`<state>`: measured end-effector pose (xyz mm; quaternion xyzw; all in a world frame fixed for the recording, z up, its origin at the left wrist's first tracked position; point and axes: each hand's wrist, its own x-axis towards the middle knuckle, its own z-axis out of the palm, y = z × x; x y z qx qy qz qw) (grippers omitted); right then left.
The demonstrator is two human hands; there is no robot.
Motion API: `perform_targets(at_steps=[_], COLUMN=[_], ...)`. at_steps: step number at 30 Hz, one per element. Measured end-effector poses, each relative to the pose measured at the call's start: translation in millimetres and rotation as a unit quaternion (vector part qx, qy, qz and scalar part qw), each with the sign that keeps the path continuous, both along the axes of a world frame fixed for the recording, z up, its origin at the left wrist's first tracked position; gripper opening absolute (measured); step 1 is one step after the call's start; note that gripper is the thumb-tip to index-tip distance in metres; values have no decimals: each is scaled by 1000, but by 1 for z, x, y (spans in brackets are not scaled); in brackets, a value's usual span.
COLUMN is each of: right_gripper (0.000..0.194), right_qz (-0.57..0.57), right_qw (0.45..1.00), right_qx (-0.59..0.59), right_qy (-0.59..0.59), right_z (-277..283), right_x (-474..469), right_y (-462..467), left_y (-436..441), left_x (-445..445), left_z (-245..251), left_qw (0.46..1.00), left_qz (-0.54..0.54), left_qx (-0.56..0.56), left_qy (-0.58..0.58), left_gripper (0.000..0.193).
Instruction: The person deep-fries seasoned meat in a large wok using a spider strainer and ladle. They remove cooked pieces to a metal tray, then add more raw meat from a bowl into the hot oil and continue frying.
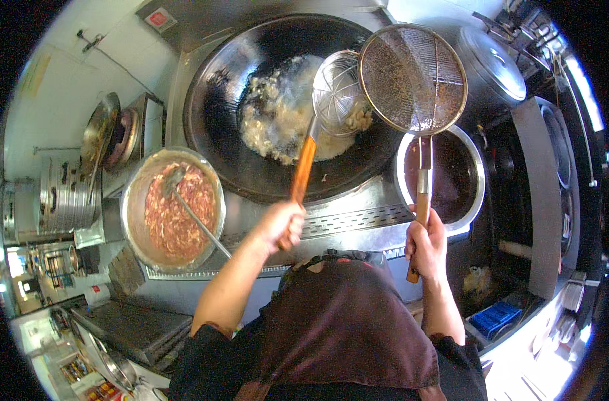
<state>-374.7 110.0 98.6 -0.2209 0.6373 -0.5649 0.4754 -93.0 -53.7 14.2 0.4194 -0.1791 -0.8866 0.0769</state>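
Note:
My left hand (285, 224) grips the wooden handle of a wire spider skimmer (337, 92), whose basket hangs over a large black wok (214, 145). Pale food pieces (269, 128) lie in bubbling oil in the wok, and a clump of similar pieces (358, 118) shows at the basket's right edge. In my right hand (427, 240) is the wooden handle of a round fine-mesh strainer (412, 75). The strainer is above the wok's right rim, beside the skimmer, partly covering a metal pot of dark liquid (457, 165). Whether skimmer and strainer touch, I cannot tell.
Left of the wok stands a metal bowl (129, 210) of raw sliced meat (184, 220) with a ladle (196, 218) in it. A slotted steel drain strip (354, 223) runs along the stove front. A lidded pot (492, 62) stands back right; a blue basket (495, 318) sits lower right.

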Motion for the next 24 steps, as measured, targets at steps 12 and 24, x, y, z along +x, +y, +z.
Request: perform_targets(at_steps=[12,24], right_gripper=[33,33], right_qz=[13,-10], right_qw=[998,993], right_qx=[10,39], right_qy=[64,115], right_z=[0,0], right_x=[12,14], right_y=[6,17], left_y=[-23,-4], left_x=[-29,20], left_z=[4,-24], left_qw=[994,987], left_qz=[31,30], left_qx=[-51,-96], left_qy=[-90,-122], left_gripper=[24,13])
